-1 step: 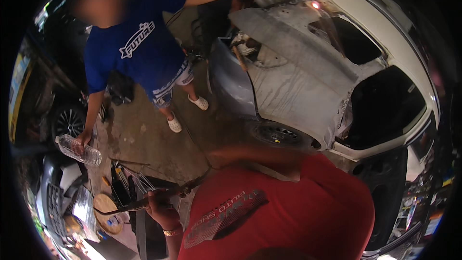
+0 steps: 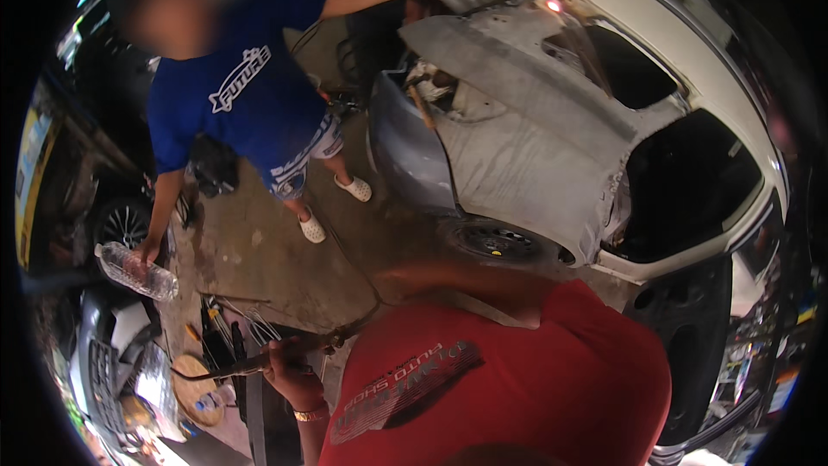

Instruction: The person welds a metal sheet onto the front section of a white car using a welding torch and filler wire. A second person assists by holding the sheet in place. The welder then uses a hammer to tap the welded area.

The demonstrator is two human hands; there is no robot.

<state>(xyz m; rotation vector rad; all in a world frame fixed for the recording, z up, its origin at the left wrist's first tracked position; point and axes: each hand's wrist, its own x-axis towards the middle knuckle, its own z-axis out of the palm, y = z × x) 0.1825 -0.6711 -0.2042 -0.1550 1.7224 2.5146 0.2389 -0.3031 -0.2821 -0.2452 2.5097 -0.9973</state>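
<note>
Stripped car and bystander in workshop
Standing on concrete floor, carrying plastic bottle; wheel beneath sanded fender.

Bare concrete floor lies open between the sanded car and the clutter of rods

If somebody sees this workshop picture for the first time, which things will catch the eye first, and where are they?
The stripped white car body with grey sanded panels fills the upper right, its bare wheel on the concrete floor. At upper left a person in a blue printed shirt leans one hand on the car and holds a clear plastic bottle in the other. At the bottom, the left hand with a gold wristband grips a dark metal rod.
</note>
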